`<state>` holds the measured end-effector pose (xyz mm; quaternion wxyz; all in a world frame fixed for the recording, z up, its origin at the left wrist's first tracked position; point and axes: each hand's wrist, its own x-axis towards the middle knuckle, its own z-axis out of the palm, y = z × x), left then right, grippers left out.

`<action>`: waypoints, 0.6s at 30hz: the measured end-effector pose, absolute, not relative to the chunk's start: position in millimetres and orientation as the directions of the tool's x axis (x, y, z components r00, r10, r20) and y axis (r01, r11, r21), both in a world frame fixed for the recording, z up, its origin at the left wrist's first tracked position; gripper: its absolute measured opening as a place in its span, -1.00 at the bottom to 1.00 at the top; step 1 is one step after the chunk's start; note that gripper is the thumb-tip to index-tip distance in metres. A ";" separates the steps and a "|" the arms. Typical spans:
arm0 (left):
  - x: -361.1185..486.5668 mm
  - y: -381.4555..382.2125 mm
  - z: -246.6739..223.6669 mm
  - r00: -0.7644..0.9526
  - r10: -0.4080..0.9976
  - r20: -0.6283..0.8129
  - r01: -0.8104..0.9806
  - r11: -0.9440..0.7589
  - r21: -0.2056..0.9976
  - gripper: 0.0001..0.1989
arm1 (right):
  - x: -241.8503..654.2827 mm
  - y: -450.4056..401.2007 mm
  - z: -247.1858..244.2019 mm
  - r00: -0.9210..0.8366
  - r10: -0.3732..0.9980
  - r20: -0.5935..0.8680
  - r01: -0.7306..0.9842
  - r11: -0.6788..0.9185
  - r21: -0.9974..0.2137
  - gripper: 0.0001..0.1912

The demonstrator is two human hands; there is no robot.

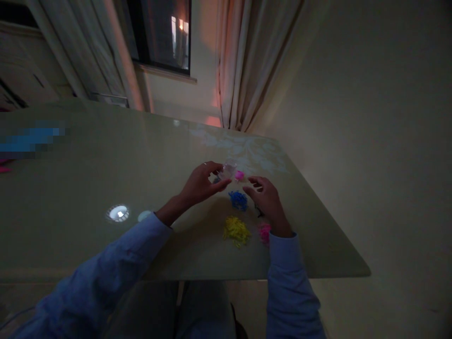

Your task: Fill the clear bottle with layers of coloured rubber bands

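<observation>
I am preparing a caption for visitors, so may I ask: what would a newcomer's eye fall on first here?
Probably the bright yellow pile near the front edge of the table, with the blue pile just beyond it. Next, perhaps, the left hand, left of the blue pile, holding a small clear container. The round bright spot farther left also stands out.

Dim overall. Reddish glow on curtain; warm bright spot in window glass. White glare, soft shadow on table. Fine detail soft, edges stretched, blue patch at left pixelated.
</observation>
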<state>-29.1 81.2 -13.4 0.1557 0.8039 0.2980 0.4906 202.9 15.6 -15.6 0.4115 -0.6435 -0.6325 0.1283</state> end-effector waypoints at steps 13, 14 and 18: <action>-37.2 87.8 -11.8 0.346 0.592 0.728 0.419 -0.792 0.444 -0.69 | 228.0 8.6 -21.6 -0.034 0.999 0.006 0.925 0.033 -0.378 -0.53; -36.8 87.4 -11.8 0.349 0.595 0.724 0.423 -0.789 0.445 -0.69 | 228.0 8.1 -21.3 -0.047 0.999 -0.011 0.928 0.040 -0.369 -0.48; -35.5 86.7 -11.8 0.357 0.601 0.715 0.433 -0.785 0.444 -0.70 | 221.9 6.8 -18.2 -0.063 0.997 -0.039 0.956 0.049 -0.288 -0.41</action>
